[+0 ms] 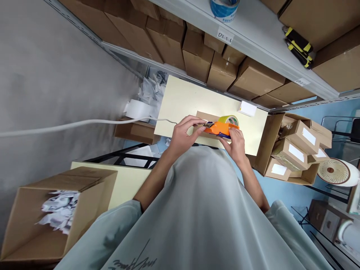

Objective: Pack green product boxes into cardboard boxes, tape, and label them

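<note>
An orange tape dispenser (218, 128) with a roll of yellow tape (231, 120) is held between my two hands, above the pale tabletop. My right hand (235, 144) grips its right end, thumb and fingers closed round the orange body. My left hand (188, 132) is at its left end, with thumb and fingers closed on the dark, metal-looking tip. Whether it also pinches the tape's loose end cannot be made out. Partly hidden behind the dispenser, a flat brown cardboard piece or small box (203, 115) lies on the table.
A small white box (247, 108) lies at the table's back right. To the right stands an open carton (260, 146) of small boxes, with a white fan (334, 171) beyond. A shelf (194, 15) of cartons overhangs the back. A white cable (84, 123) crosses from the left.
</note>
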Demonstrator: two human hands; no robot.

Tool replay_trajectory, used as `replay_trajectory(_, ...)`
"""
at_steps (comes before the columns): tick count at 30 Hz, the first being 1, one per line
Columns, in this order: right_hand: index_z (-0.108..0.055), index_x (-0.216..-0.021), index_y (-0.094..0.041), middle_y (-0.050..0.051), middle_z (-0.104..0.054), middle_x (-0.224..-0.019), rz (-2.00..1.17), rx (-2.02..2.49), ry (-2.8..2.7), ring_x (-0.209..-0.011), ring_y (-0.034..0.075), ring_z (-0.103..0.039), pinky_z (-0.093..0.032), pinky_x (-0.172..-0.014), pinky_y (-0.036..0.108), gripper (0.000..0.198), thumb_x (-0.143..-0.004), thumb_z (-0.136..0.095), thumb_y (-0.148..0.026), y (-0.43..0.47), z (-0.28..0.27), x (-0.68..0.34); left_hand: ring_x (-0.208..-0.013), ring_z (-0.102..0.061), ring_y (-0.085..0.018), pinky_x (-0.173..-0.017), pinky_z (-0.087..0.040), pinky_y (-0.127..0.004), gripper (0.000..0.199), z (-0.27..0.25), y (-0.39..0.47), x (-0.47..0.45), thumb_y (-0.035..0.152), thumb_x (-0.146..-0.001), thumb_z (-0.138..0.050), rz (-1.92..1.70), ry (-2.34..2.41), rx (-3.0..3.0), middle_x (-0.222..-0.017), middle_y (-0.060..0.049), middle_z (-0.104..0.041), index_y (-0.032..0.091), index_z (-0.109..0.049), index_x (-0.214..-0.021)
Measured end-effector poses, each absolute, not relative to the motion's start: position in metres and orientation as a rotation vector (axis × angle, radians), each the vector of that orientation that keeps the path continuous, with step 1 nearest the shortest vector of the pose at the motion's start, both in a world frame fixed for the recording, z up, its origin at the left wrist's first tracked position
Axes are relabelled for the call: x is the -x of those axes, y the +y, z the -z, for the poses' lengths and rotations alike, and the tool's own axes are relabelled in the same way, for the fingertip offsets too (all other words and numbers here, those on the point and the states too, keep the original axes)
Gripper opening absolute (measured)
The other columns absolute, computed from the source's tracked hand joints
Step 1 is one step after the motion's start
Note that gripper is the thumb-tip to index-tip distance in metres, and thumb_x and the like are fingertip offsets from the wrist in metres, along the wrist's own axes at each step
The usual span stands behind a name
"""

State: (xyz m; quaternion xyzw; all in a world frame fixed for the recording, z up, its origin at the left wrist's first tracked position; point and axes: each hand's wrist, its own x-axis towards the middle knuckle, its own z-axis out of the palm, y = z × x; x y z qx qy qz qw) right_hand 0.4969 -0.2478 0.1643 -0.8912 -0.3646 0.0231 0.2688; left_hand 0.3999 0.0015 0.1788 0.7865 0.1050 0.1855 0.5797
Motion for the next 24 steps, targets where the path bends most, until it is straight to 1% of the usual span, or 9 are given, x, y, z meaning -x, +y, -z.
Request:
replay_trajectory(3, -0.072, -0.124, -0.025, 0.016, -0.080, -0.116, -0.082, 2.388, -0.994, -0.116, 0.041, -0.074, -0.060, -0.109, 0.065, 0.041, -0.111, -0.065, -0.063, -0.247, -0.168, -0.492, -0.114, -0.077, -0.025, -0.104, -0.067, -0.044, 0.031, -0.191, 0.006, -0.394, 0.055, -0.110, -0.070, -0.378, 0.273, -1.843, -0.115, -0.007, -0.081, 0.029, -0.085, -0.114)
replay_trajectory(6, -0.071, -0.129, -0.025, 0.016, -0.080, -0.117, -0.133, 2.352, -1.004, -0.119, 0.042, -0.074, -0.058, -0.113, 0.067, 0.042, -0.109, -0.069, -0.062, -0.246, -0.173, -0.488, -0.119, -0.077, -0.027, -0.111, -0.066, -0.049, 0.036, -0.200, 0.010, -0.390, 0.060, -0.110, -0.066, -0.356, 0.252, -1.837, -0.119, -0.008, -0.082, 0.030, -0.086, -0.118)
replay_trajectory(8, -0.071, -0.131, -0.025, 0.016, -0.081, -0.119, -0.141, 2.340, -1.004, -0.119, 0.041, -0.074, -0.057, -0.115, 0.068, 0.042, -0.109, -0.069, -0.061, -0.245, -0.176, -0.485, -0.120, -0.078, -0.027, -0.113, -0.065, -0.050, 0.038, -0.203, 0.013, -0.389, 0.062, -0.110, -0.065, -0.345, 0.225, -1.841, -0.122, -0.008, -0.083, 0.031, -0.085, -0.121)
replay_trajectory(12, -0.072, -0.129, -0.026, 0.016, -0.081, -0.117, -0.146, 2.357, -0.994, -0.117, 0.040, -0.075, -0.059, -0.112, 0.067, 0.041, -0.110, -0.066, -0.063, -0.243, -0.180, -0.482, -0.118, -0.079, -0.028, -0.112, -0.066, -0.051, 0.042, -0.207, 0.018, -0.386, 0.068, -0.104, -0.074, -0.309, 0.178, -1.852, -0.123, -0.008, -0.084, 0.032, -0.085, -0.123)
replay_trajectory(15, -0.073, -0.127, -0.026, 0.015, -0.081, -0.115, -0.158, 2.353, -0.984, -0.116, 0.040, -0.075, -0.060, -0.112, 0.067, 0.041, -0.110, -0.066, -0.063, -0.242, -0.182, -0.482, -0.115, -0.080, -0.028, -0.109, -0.067, -0.051, 0.043, -0.208, 0.021, -0.387, 0.069, -0.096, -0.083, -0.293, 0.150, -1.845, -0.119, -0.007, -0.084, 0.032, -0.086, -0.118)
replay_trajectory(17, -0.073, -0.126, -0.025, 0.015, -0.082, -0.114, -0.157, 2.339, -0.981, -0.115, 0.039, -0.075, -0.060, -0.112, 0.066, 0.042, -0.110, -0.066, -0.064, -0.242, -0.182, -0.483, -0.110, -0.081, -0.027, -0.108, -0.068, -0.050, 0.038, -0.208, 0.021, -0.387, 0.066, -0.097, -0.083, -0.300, 0.143, -1.832, -0.115, -0.006, -0.085, 0.032, -0.086, -0.113)
replay_trajectory(19, -0.073, -0.124, -0.025, 0.015, -0.082, -0.112, -0.152, 2.325, -0.989, -0.113, 0.038, -0.076, -0.060, -0.112, 0.065, 0.042, -0.110, -0.067, -0.064, -0.242, -0.181, -0.484, -0.108, -0.082, -0.027, -0.106, -0.069, -0.050, 0.034, -0.207, 0.021, -0.389, 0.064, -0.101, -0.080, -0.300, 0.155, -1.819, -0.112, -0.006, -0.085, 0.032, -0.086, -0.108)
replay_trajectory(24, -0.075, -0.119, -0.025, 0.014, -0.081, -0.109, -0.205, 2.350, -0.982, -0.112, 0.038, -0.075, -0.062, -0.108, 0.062, 0.043, -0.108, -0.069, -0.066, -0.244, -0.178, -0.486, -0.108, -0.081, -0.028, -0.106, -0.069, -0.052, 0.033, -0.205, 0.018, -0.393, 0.063, -0.102, -0.076, -0.245, 0.201, -1.795, -0.109, -0.006, -0.084, 0.032, -0.086, -0.102)
